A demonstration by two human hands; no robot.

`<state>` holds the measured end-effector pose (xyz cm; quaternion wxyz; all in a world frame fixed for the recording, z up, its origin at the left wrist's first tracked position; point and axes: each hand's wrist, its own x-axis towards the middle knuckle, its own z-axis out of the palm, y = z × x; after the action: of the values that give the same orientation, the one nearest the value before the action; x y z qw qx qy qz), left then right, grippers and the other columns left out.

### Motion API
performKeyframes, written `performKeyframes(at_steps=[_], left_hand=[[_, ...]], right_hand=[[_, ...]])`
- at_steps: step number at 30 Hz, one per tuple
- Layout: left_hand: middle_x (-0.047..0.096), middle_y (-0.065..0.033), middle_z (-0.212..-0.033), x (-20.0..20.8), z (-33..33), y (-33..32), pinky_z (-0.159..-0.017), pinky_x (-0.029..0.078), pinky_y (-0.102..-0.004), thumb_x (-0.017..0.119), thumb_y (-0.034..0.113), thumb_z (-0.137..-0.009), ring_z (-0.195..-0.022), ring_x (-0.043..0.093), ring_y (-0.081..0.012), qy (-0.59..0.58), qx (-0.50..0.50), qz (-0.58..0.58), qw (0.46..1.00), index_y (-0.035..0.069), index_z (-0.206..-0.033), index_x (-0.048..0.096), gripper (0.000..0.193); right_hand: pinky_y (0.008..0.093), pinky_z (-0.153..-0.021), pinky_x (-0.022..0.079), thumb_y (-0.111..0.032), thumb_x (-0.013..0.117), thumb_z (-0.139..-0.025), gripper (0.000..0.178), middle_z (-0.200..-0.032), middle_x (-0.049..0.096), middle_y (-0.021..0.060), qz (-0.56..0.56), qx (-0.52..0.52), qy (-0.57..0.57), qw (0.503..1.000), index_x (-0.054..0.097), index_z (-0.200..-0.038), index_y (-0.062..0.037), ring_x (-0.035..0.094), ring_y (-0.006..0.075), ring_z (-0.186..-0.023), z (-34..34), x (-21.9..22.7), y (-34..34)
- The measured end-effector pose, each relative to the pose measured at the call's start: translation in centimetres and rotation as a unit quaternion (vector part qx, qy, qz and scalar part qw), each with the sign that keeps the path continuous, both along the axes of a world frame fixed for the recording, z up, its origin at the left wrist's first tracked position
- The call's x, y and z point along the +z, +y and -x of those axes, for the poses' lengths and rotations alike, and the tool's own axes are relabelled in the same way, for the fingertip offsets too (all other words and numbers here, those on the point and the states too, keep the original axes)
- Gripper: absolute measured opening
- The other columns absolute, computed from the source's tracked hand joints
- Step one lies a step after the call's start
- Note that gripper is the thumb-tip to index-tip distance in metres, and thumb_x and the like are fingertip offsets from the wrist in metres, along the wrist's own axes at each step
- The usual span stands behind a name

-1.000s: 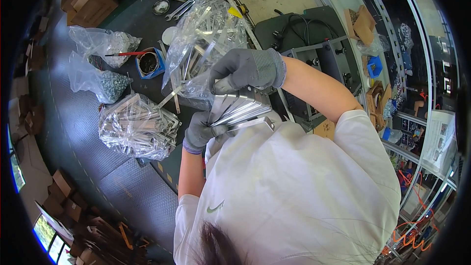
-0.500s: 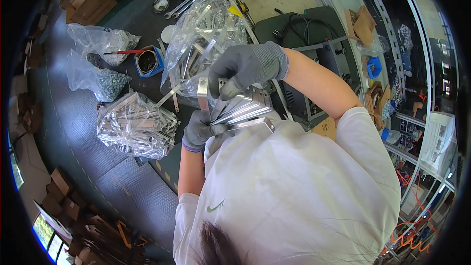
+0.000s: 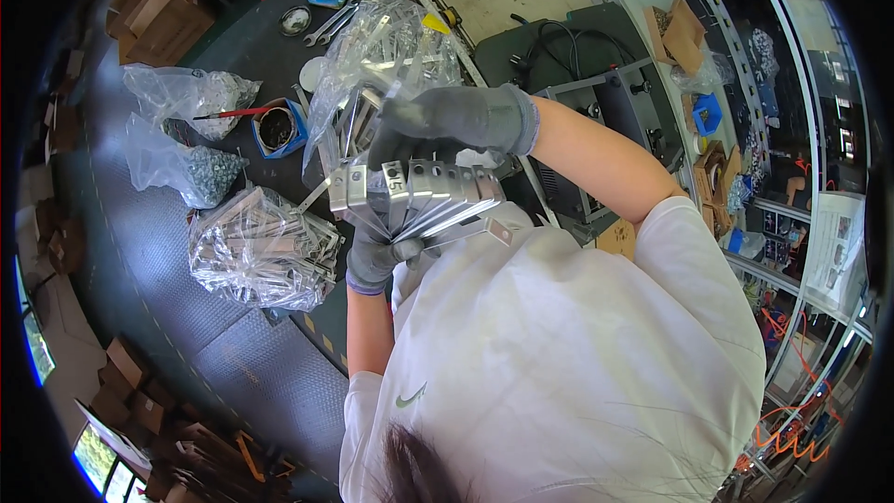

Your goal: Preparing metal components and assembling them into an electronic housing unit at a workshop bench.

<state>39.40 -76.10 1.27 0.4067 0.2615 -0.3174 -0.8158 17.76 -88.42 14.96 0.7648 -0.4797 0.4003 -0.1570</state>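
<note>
i see the dark workbench [image 3: 140,251] filling the left of the frame, and on it, from biggest down, the clear bag of metal strips [image 3: 259,250] at centre left, a taller clear bag of brackets [image 3: 386,65] at upper centre, two smaller bags of screws [image 3: 191,168] at upper left, and a blue cup [image 3: 277,127] between them.

in the middle of the frame the fan of flat metal brackets [image 3: 419,197] is held up off the bench, close to the person's chest. the left hand [image 3: 375,256], gloved, is closed around the lower end of the fan. the right hand [image 3: 447,121], also gloved, lies curled over the upper ends, fingers pressing on them.

i judge the step in hand is squaring or counting the stack. the next move calls for a firm pinch at the bottom while the top ends are pushed together, or pieces will slip out.

against half a second ago, the fan is spread wider and the right hand has slid higher over it.
</note>
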Motion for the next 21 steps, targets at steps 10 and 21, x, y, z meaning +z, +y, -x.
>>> performKeyframes(at_steps=[10, 21], left_hand=[[0.068, -0.0208, -0.101, 1.8, -2.0, 0.5, -0.041, 0.049, -0.0260, 0.088, 0.020, -0.074, -0.068, 0.070, -0.0284, -0.026, 0.082, 0.027, 0.996, 0.001, -0.142, 0.039, 0.086], [0.071, -0.0205, -0.085, 1.3, -3.1, 1.3, -0.050, 0.049, -0.0262, 0.082, 0.027, -0.081, -0.058, 0.064, -0.0173, -0.156, 0.184, 0.080, 0.967, -0.004, -0.116, 0.057, 0.053]], right_hand=[[0.0263, -0.067, 0.054, -0.060, 0.043, -0.100, 0.065, -0.090, 0.073, 0.0066, 0.066, -0.035, 0.116, 0.990, 0.075, -0.103, -0.0040, 0.067, 0.0134, -0.075, 2.5, 0.2, 2.4], [0.0215, -0.053, 0.047, -0.040, 0.064, -0.095, 0.038, -0.074, 0.067, 0.0034, -0.046, -0.163, 0.121, 0.978, 0.071, -0.094, -0.0023, 0.062, 0.0076, -0.061, -0.2, 1.8, 7.6]])
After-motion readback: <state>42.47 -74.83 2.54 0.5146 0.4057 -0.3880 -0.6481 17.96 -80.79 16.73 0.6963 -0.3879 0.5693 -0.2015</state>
